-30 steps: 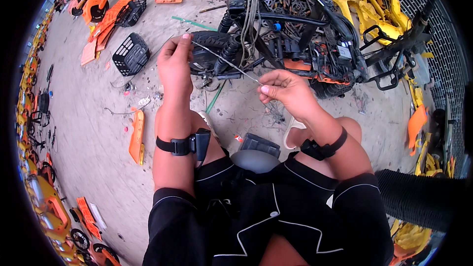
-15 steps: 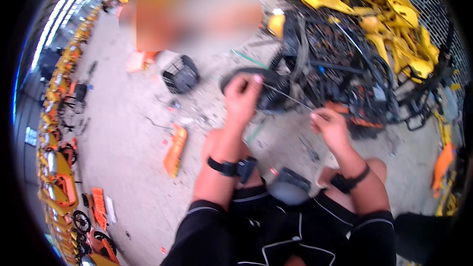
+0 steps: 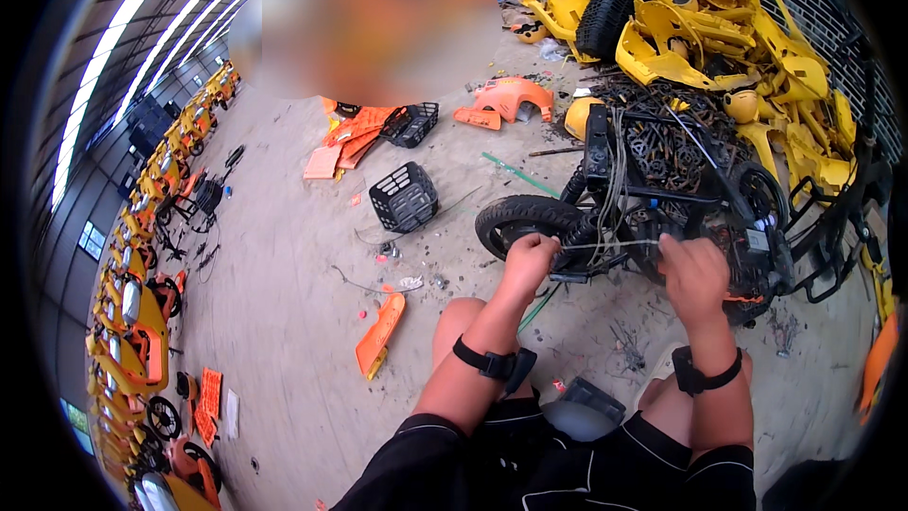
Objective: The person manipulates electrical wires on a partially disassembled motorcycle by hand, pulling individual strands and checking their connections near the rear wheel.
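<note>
A thin, pale grey-green cord (image 3: 619,244) runs nearly level between my two hands. My left hand (image 3: 532,259) is closed on one end, in front of the black tyre (image 3: 501,232) of a stripped two-wheeler frame. At the other end, my right hand (image 3: 695,270) is pinched on the cord, palm side down, over the frame's dark parts. More grey cords (image 3: 617,166) hang in loose strands over the black frame (image 3: 598,147), just beyond my hands. A black strap with a small device circles each of my forearms.
Beyond the frame lie a heap of dark metal parts (image 3: 662,118) and a pile of yellow body panels (image 3: 776,66). A black basket (image 3: 404,197) and an orange panel (image 3: 380,336) lie on the floor to the left. Yellow two-wheelers (image 3: 132,331) line the far left.
The cord slanted down from my raised left hand to my right; it now runs about level. My right hand has turned more palm-down. The whole view has shifted.
</note>
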The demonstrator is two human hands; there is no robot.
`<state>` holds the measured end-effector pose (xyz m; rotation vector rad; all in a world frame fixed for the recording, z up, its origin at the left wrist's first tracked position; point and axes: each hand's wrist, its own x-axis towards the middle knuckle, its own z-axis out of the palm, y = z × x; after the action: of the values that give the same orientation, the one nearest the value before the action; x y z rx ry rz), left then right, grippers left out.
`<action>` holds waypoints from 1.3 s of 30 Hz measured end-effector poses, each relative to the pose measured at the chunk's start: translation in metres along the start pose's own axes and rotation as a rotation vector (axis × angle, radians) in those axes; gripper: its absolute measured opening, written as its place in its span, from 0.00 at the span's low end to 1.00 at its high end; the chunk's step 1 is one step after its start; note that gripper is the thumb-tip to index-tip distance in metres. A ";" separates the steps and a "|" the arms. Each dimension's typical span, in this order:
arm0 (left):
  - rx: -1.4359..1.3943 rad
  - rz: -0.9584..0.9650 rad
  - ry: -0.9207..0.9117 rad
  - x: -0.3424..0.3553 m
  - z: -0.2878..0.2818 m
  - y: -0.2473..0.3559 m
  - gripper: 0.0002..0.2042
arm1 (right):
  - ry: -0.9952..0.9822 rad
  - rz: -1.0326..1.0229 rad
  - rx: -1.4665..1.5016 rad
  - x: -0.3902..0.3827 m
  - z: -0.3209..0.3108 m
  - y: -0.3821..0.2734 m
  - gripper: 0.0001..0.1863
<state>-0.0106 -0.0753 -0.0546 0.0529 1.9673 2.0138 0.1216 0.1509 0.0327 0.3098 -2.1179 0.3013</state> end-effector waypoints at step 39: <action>0.109 0.884 -0.210 -0.024 -0.014 0.036 0.03 | -0.855 1.570 1.291 -0.101 0.059 -0.020 0.10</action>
<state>0.0018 -0.0947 -0.0157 1.3004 2.1013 2.2102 0.1349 0.1233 -0.0822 -0.7561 -2.1098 2.8268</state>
